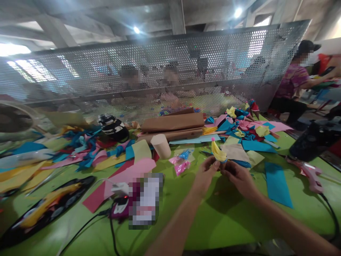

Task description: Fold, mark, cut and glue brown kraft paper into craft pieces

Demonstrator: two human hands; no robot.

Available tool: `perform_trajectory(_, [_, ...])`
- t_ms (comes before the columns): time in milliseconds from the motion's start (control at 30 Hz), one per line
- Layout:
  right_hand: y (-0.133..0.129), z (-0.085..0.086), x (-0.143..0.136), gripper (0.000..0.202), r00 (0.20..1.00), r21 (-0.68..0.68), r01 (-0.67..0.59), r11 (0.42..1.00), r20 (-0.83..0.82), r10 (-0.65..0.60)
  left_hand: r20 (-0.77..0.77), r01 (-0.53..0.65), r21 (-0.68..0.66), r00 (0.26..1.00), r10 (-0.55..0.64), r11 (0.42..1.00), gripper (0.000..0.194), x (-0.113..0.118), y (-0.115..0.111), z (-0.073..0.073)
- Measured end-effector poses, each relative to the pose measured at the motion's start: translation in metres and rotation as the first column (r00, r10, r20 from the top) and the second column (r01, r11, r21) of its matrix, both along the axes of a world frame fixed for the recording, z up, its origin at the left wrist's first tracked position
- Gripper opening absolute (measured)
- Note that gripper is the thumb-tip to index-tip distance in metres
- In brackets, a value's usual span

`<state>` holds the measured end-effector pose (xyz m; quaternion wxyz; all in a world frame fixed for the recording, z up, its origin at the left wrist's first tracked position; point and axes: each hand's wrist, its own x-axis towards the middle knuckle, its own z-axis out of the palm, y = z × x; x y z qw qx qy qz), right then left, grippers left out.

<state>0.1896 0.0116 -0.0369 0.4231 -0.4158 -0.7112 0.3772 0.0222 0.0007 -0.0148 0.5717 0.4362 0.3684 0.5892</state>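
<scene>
Above the green table (pixel 229 227), a small yellow paper cone (pixel 219 155) is held between my two hands. Its tip leans left and carries a pink pom-pom, and a bit of blue shows at its base. My left hand (pixel 207 172) pinches the lower left side, thumb in front. The fingers of my right hand (pixel 237 175) are closed at the lower right of the base, partly hiding it. Just behind lie a beige paper sheet (pixel 236 152) and a pale yellow sheet (pixel 255 159). Small pink and blue plastic packets (pixel 181 165) rest left of my hands.
A pink glue gun (pixel 310 174) with a cord lies right, near a blue paper strip (pixel 278 185). Paper scraps (pixel 247 128), a cardboard tube (pixel 161 146), brown paper (pixel 172 122) and a power strip (pixel 121 208) surround the hands. A perforated metal screen (pixel 149 71) stands behind; a person sits right.
</scene>
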Motion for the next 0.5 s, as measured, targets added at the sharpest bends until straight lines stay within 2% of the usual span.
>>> perform_trajectory(267, [-0.0021,0.0037,-0.0001,0.017,0.999,0.020,0.008,1.000,0.033,-0.009,-0.060,-0.014,0.045,0.998,0.017,0.999,0.040,0.0007,-0.0003,0.0014])
perform_trajectory(500, [0.0000,0.0005,0.0004,0.020,1.000,-0.012,-0.003,1.000,-0.024,0.003,0.011,0.044,0.050,0.999,-0.045,0.998,0.036,0.0000,-0.0036,0.0061])
